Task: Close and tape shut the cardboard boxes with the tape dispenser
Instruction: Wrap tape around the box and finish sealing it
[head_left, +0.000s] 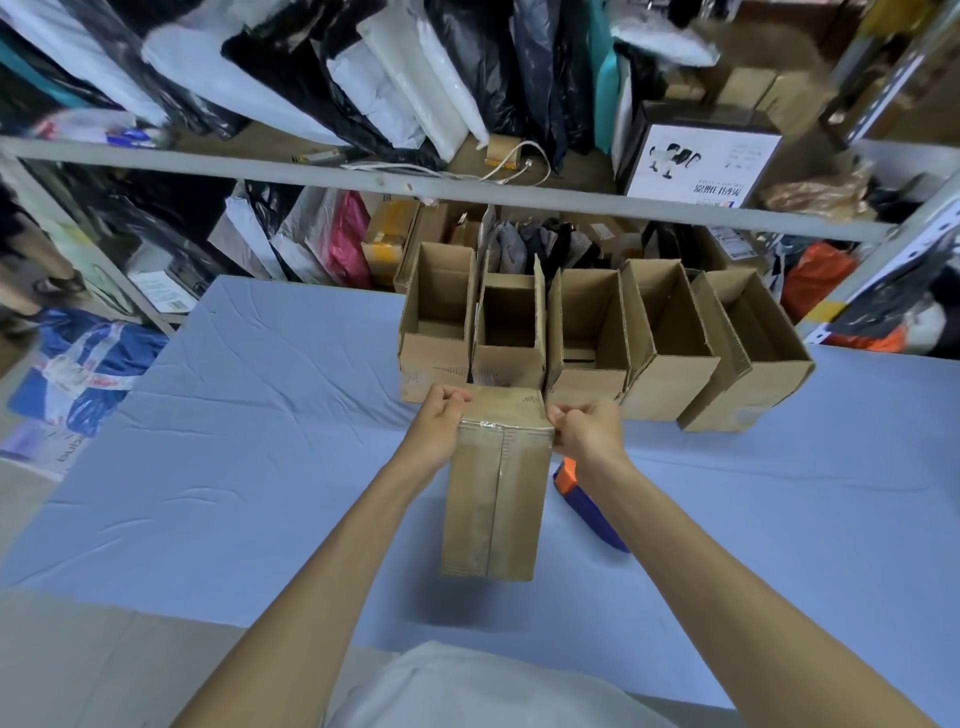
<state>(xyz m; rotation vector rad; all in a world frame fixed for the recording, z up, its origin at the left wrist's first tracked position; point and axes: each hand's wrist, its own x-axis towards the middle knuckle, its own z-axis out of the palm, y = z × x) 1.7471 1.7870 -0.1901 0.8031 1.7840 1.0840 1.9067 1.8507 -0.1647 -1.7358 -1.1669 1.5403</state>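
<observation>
A closed cardboard box hangs above the blue table, with clear tape along its seam and over its far edge. My left hand grips the box's upper left side with curled fingers. On the opposite side, my right hand pinches the box's upper right edge. Behind it stand several open boxes in a row, flaps up. The orange and blue tape dispenser lies on the table just right of the held box, partly hidden by my right forearm.
A metal shelf rack runs behind the table, packed with plastic bags, parcels and cartons. A blue bag lies on the floor at the left. A person's legs show at the far left edge.
</observation>
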